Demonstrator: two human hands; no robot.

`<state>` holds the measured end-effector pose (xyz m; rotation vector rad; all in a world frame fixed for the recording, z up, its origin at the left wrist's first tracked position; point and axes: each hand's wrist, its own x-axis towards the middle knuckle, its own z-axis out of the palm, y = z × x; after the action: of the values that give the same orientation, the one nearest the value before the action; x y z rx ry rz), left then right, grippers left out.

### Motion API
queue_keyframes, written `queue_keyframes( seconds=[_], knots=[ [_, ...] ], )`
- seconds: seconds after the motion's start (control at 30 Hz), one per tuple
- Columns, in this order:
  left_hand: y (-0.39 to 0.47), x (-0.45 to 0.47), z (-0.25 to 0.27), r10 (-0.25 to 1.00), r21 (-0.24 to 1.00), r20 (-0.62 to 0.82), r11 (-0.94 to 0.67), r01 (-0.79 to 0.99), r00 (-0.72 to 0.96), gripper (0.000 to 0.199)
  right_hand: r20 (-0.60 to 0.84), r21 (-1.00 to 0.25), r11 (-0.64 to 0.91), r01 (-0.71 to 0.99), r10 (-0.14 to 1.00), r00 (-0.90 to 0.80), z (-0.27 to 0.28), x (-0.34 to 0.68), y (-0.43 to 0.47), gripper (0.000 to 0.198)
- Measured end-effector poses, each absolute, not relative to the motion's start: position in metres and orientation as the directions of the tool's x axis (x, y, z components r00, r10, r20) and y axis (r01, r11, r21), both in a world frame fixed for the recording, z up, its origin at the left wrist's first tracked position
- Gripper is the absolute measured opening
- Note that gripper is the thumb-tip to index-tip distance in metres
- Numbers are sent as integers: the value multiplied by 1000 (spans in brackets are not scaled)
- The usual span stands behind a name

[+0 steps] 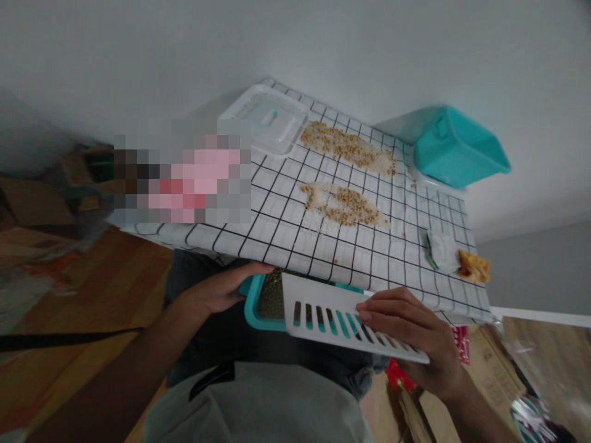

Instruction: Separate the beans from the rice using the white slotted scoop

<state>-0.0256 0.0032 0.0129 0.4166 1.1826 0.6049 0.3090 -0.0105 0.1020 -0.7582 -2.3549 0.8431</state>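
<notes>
Just below the near table edge is a teal plastic tub (pixel 252 309), held over my lap. Small dark greenish grains (pixel 271 300) show inside its left end. My left hand (pixel 219 289) grips the tub's left end, thumb on the rim and the other fingers mostly hidden. In my right hand (pixel 410 326) is a white slotted plastic panel (pixel 307 292), gripped near its right end with fingers on top. The panel lies tilted over the tub and hides much of its inside; whether the two touch, I cannot tell.
Two patches of yellow and white grains, a far patch (pixel 348 147) and a near patch (pixel 353 206), lie on the checked tablecloth (pixel 277 215). Around them are a clear lid (pixel 265 117), a teal bin (pixel 457 147) and crumpled wrappers (pixel 474 266). Cardboard boxes (pixel 34 209) stand left.
</notes>
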Motion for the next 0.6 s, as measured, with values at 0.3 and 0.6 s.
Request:
queue_keyframes(
  seconds=[0.3,0.6],
  knots=[
    [0,-27,7,594,533,-747,803,-265,299,20,354,-653,569,501,813,-462,94,329,11,40],
    [-2,-26,9,615,565,-733,788,-245,290,26,298,-722,584,372,747,-594,100,319,0,47]
  ],
)
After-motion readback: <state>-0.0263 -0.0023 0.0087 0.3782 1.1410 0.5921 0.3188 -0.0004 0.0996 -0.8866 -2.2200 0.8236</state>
